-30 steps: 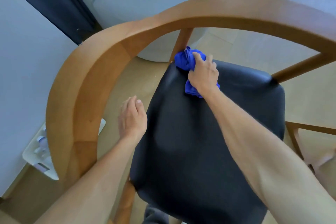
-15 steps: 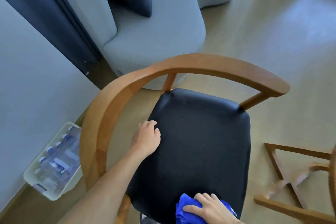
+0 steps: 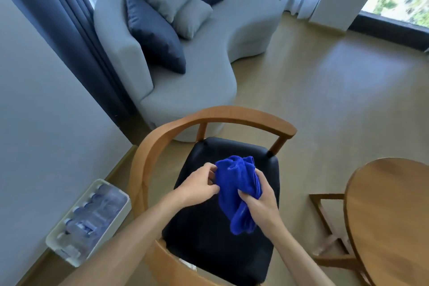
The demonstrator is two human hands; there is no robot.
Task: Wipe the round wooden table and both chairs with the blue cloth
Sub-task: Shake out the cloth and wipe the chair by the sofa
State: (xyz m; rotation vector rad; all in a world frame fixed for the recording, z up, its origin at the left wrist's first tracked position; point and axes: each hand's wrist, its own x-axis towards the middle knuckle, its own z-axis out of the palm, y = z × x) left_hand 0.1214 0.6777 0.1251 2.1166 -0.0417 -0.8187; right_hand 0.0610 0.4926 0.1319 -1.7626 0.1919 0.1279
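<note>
Above the chair [image 3: 222, 234] seat, both hands are bunching the cloth [image 3: 236, 183], left hand [image 3: 197, 187] pinching its edge, right hand [image 3: 260, 204] curling round its middle; soft, light, likely easiest gripped wadded.

No text, brand, number or sign can be read anywhere in the view. The bottles [image 3: 92, 213] in the white tray [image 3: 69, 255] by the wall carry labels, but these are too blurred to make out.
</note>
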